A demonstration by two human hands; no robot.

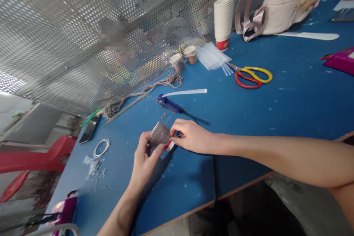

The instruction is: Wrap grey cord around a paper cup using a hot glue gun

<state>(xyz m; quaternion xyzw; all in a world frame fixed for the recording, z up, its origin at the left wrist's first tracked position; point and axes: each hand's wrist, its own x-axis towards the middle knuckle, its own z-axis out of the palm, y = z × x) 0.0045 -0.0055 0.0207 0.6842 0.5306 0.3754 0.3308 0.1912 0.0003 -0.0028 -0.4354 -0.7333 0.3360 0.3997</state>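
Observation:
My left hand (pixel 148 156) grips a small paper cup (pixel 159 134) wrapped in grey-brown cord, holding it tilted over the table. A red and white band near the cup's base is bare of cord. My right hand (pixel 190 135) pinches at the cup's lower edge, thumb and forefinger together where the cord meets the red band. What sits between those fingertips is too small to make out. Just beyond my hands lies a blue glue gun (pixel 170 104) with a clear glue stick (pixel 185 92) in it.
Grey cord (pixel 143 92) trails along the perforated metal screen (pixel 83 37). Two wrapped cups (pixel 190 55), a stack of paper cups (pixel 224 18), plastic bags (pixel 211 56) and scissors (pixel 253 76) stand or lie farther back. White rings (pixel 101 148) and scraps are at left; a bag (pixel 287 3) is at right.

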